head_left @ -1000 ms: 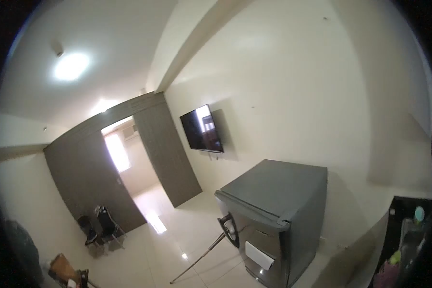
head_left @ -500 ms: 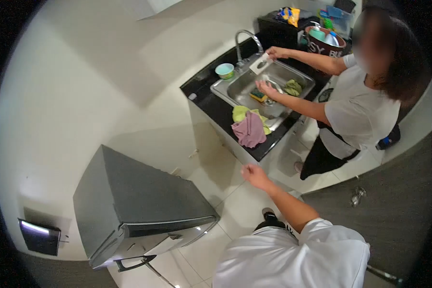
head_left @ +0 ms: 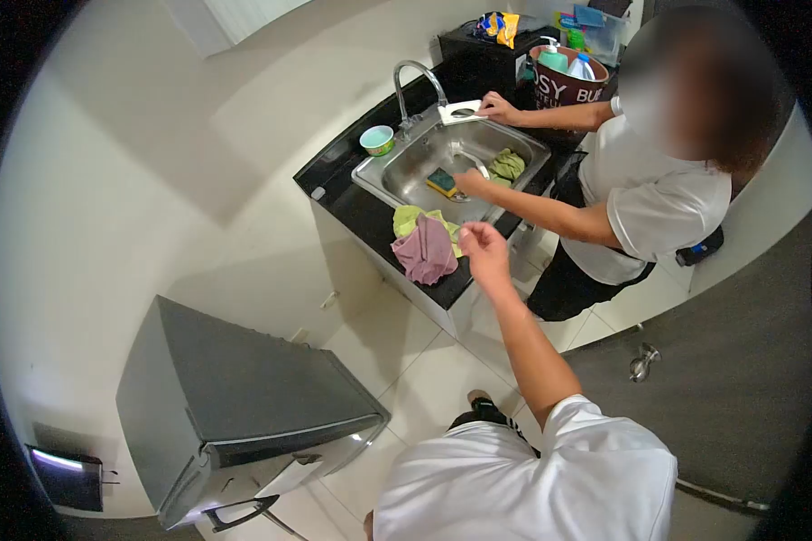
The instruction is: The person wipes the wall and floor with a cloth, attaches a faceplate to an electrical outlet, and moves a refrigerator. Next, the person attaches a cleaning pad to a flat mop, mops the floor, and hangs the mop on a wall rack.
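My right hand (head_left: 485, 252) reaches out over the front edge of the counter, its fingers curled together with nothing visible in them. Just left of it, a mauve cloth (head_left: 424, 251) and a yellow-green cloth (head_left: 408, 218) lie bunched by the sink. My left hand is out of sight. Across the steel sink (head_left: 377, 185), another person has one hand on a white piece with an oval hole (head_left: 460, 112) at the rim. That person's other hand is low in the basin near a yellow-and-green sponge (head_left: 442, 181). A wet green cloth (head_left: 507, 165) lies in the basin's right corner.
A bowl (head_left: 377, 140) sits beside the faucet (head_left: 401, 90). Behind the sink stands a brown bucket (head_left: 559, 88) with bottles in it. A grey refrigerator (head_left: 253, 379) is at lower left, a dark door (head_left: 713, 379) at right. The other person stands close on my right.
My right hand has moved up and forward to the counter by the cloths. The other person's near hand has lowered into the sink, and the white piece is now down at the rim.
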Demonstrator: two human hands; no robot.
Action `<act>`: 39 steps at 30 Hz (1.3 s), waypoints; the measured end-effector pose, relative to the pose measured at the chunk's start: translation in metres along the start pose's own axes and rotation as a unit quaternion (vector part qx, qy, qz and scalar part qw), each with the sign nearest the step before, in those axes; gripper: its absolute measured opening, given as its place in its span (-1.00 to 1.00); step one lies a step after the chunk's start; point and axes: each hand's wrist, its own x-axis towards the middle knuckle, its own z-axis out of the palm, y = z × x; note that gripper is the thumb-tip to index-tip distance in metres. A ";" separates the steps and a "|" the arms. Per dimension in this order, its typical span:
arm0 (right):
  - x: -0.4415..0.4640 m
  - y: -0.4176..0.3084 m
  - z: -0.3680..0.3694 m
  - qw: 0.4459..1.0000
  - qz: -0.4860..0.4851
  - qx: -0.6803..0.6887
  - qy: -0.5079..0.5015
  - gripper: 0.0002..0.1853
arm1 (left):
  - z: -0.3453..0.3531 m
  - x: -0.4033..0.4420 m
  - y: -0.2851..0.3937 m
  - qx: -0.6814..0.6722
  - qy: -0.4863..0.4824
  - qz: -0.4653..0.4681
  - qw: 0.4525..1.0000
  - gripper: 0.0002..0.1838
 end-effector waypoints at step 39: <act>0.100 0.008 -0.001 0.977 0.174 0.084 0.093 -0.27 | 0.129 -0.137 -0.091 -0.177 0.093 -0.121 0.972 -0.65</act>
